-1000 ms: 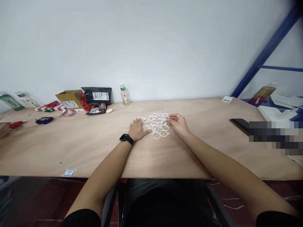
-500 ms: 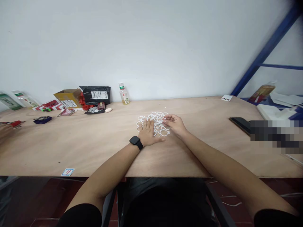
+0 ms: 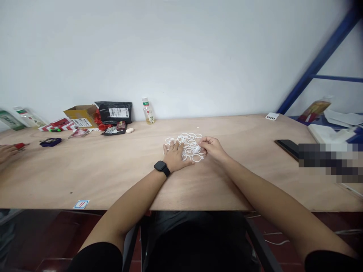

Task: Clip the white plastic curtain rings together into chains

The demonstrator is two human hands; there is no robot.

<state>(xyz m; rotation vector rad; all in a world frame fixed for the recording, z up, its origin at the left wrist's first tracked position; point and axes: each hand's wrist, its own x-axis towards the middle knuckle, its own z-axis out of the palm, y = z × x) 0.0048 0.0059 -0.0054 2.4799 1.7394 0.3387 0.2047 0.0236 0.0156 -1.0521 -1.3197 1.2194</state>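
A cluster of white rings (image 3: 197, 158), which look like curtain rings with small eyelets, lies on the wooden table. My left hand (image 3: 174, 156) rests flat over the left side of the cluster, fingers spread, covering several rings. At the right edge of the cluster, my right hand (image 3: 212, 147) is closed in a pinch. Between its fingertips is a white ring (image 3: 196, 149), tilted and blurred, just above or touching the others; I cannot tell which.
Along the wall stand a drink bottle (image 3: 148, 110), a black parcel bag (image 3: 115, 112) and an open cardboard box (image 3: 82, 116). Another person's hand (image 3: 7, 152) is at the far left. A phone (image 3: 287, 147) and a white power strip (image 3: 271, 116) lie to the right.
My right hand has moved slightly right, lifting and tilting a white ring in its fingertips. My left hand stays flat on the rings, its thumb drawn in a little.
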